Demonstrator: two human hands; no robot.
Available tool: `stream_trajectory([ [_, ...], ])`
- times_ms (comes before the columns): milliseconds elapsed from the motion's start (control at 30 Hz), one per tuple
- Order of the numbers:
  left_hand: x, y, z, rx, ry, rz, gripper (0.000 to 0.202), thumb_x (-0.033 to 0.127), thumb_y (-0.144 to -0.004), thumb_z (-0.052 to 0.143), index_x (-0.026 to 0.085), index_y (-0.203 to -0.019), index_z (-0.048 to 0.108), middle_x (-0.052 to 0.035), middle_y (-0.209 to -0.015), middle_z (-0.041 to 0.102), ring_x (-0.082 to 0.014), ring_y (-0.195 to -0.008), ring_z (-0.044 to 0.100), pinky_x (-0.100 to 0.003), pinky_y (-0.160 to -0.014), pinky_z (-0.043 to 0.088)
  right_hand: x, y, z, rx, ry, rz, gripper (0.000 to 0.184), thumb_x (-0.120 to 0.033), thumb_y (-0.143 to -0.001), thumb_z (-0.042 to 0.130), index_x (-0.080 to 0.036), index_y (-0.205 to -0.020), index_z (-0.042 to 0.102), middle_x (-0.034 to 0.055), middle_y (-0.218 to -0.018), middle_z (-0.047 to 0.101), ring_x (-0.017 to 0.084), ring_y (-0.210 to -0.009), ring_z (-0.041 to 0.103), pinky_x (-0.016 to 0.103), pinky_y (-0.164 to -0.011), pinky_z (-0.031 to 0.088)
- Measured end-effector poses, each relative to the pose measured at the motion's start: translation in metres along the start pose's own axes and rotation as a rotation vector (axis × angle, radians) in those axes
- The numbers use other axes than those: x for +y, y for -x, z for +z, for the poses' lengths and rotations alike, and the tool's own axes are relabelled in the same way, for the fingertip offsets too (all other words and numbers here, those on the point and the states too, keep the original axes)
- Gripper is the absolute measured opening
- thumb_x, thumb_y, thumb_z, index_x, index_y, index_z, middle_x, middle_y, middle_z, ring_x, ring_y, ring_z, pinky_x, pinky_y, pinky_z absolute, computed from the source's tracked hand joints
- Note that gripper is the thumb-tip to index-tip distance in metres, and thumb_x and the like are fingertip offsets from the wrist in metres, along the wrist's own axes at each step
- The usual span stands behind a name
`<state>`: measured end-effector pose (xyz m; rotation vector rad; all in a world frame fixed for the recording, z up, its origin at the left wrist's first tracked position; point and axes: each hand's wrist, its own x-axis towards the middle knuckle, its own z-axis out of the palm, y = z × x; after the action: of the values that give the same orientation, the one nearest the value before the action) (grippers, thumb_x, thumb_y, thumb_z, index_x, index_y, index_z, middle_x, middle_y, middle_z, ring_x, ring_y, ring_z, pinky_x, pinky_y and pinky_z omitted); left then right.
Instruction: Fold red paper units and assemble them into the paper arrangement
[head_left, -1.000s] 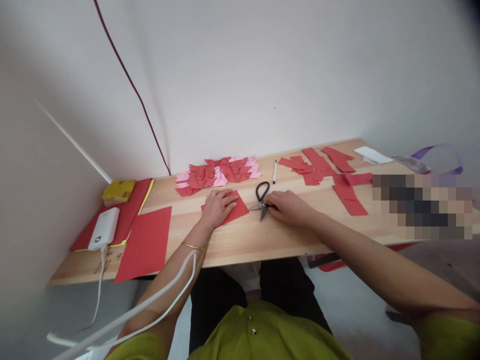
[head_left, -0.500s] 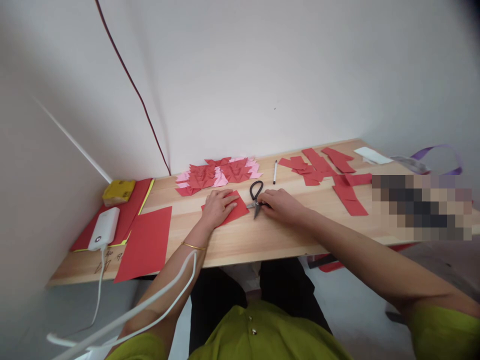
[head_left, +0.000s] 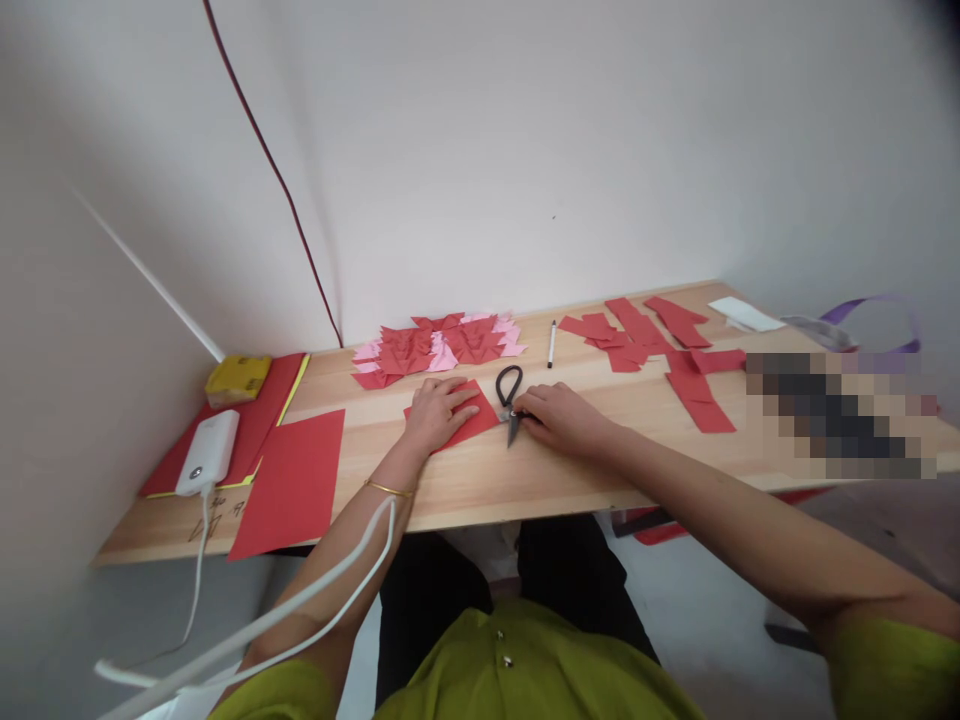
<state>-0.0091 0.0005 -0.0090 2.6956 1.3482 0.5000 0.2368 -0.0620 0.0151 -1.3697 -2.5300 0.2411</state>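
Note:
My left hand (head_left: 436, 412) lies flat with fingers spread on a small red paper square (head_left: 474, 420) near the middle of the wooden table (head_left: 525, 470). Just right of it, black-handled scissors (head_left: 509, 396) lie on the table, blades pointing toward me. My right hand (head_left: 559, 417) rests against the scissors with its fingers curled over the blades' right side. Behind my hands sits a pile of folded red and pink paper pieces (head_left: 439, 346).
A large red sheet (head_left: 292, 480), a white power bank (head_left: 208, 453) with its cable, more red sheets and a yellow box (head_left: 238, 378) lie at left. A pen (head_left: 551, 343) and several red paper strips (head_left: 652, 340) lie at right. A blurred patch covers the far right.
My right hand has slid the scissors leftward, up beside the red square. My left hand has stayed flat on the paper.

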Motion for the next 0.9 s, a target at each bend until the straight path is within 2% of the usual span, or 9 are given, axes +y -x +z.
stream_trajectory([
  [333, -0.001, 0.0, 0.002, 0.004, -0.003, -0.023, 0.038, 0.052, -0.086, 0.049, 0.034, -0.116, 0.064, 0.0015, -0.131, 0.056, -0.0242, -0.114, 0.044, -0.044, -0.1, 0.034, -0.006, 0.012, 0.006, 0.011, 0.021, 0.002, 0.02, -0.021, -0.091, 0.044, -0.017, -0.103, 0.059, 0.0097, -0.104, 0.062, 0.022, -0.101, 0.054, 0.032, -0.083, 0.035],
  [600, -0.002, 0.0, 0.002, -0.001, 0.003, -0.028, 0.037, 0.051, -0.086, 0.049, 0.035, -0.116, 0.064, 0.0001, -0.131, 0.055, -0.0236, -0.114, 0.045, -0.044, -0.1, 0.034, -0.019, 0.007, 0.006, 0.001, 0.031, 0.004, 0.02, -0.02, -0.091, 0.044, -0.016, -0.103, 0.06, 0.011, -0.105, 0.062, 0.022, -0.101, 0.053, 0.033, -0.085, 0.034],
  [900, -0.003, -0.001, 0.003, 0.014, 0.033, -0.013, 0.037, 0.051, -0.086, 0.05, 0.034, -0.115, 0.065, -0.0007, -0.131, 0.056, -0.0246, -0.114, 0.045, -0.046, -0.1, 0.034, -0.025, 0.011, 0.012, 0.048, 0.013, -0.014, 0.019, -0.018, -0.09, 0.045, -0.016, -0.1, 0.061, 0.0102, -0.104, 0.062, 0.022, -0.099, 0.051, 0.033, -0.084, 0.035],
])
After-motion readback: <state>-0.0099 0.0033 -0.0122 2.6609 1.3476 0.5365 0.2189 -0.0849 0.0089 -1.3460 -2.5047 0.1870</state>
